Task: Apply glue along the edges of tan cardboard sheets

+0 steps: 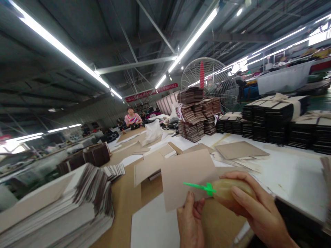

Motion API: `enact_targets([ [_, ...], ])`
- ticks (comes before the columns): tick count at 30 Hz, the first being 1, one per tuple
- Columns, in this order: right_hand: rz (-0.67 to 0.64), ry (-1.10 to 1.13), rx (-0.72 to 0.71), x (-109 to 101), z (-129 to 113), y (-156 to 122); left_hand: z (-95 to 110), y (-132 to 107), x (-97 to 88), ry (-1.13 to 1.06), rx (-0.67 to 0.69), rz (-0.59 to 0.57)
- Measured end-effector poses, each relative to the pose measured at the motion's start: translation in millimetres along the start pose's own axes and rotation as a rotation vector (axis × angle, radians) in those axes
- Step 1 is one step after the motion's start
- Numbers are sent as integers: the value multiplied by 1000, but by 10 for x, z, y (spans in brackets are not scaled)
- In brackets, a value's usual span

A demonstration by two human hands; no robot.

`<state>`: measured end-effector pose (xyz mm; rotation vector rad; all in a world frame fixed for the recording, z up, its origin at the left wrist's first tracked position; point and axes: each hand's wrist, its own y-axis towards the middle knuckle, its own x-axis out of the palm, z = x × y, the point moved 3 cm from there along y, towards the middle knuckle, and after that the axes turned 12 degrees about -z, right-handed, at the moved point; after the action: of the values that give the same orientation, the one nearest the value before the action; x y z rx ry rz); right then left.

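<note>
My right hand (261, 203) is wrapped round a yellowish, translucent glue bottle (230, 193) with a long green nozzle (196, 186). The bottle lies nearly level, its nozzle pointing left over a tan cardboard sheet (186, 168). Below the nozzle, my left hand (191, 217) pinches the near edge of that sheet, thumb on top and fingers curled under. The sheet is tilted up off the table. Whether the nozzle tip touches the sheet I cannot tell. Under and behind it lie another tan sheet (150, 165) and a white sheet (155, 220).
A large pile of grey-white boards (64, 206) stands at the left. Bundled brown stacks (196, 117) and black stacks (269, 120) line the far right, before a big caged fan (209, 77). Loose card (241, 150) lies at right. Another person (132, 119) sits far back.
</note>
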<state>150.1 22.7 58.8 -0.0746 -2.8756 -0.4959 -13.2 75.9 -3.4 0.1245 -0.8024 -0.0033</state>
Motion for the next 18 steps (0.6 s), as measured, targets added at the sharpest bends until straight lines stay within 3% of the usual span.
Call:
enact_targets([
  [5,-174,-247,-272,186,-106,114,28,-18,3,6,-10,-31],
  [12,-386,-411,-465,516,-147,239,50,-43,7,30,-6,-87],
  [18,-447,-507,-592,643,-185,310,81,-71,18,80,10,-72],
])
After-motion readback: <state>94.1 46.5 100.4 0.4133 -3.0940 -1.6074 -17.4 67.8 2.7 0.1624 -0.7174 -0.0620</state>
